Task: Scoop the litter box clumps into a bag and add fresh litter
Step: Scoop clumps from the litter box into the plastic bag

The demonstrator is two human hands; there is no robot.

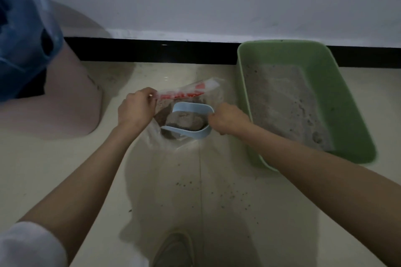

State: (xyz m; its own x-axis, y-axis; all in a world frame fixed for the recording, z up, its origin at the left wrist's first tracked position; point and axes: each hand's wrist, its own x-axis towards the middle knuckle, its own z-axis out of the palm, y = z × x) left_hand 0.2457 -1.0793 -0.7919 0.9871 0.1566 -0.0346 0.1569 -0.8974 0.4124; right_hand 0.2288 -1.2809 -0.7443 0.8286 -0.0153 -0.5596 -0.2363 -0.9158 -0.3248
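Grip first: the right hand (227, 118) is wrapped around the handle of the pale blue plastic scoop (188, 121), while the left hand (135, 107) pinches the red-and-white printed rim of the clear plastic bag (184, 93) and holds its mouth up and open. The scoop is loaded with grey clumps (186, 120) and is held over the bag's opening, just left of the green rectangular plastic litter box (351, 115), which sits on the pale tiled floor (65, 169) against the far wall with a bed of grey litter in it. Dark clumps can already be seen inside the bag. Loose grains (227, 193) lie scattered on the floor on the near side.

For a clean tip, the scoop's lip should be brought well inside the bag mouth before it is tilted, and the tilt should be made slowly so the load slides rather than bounces. The rim is best kept taut and high by the left hand; if it sags, more grit is likely to land on the tiles. Fresh litter has not yet been added, by the look of it.
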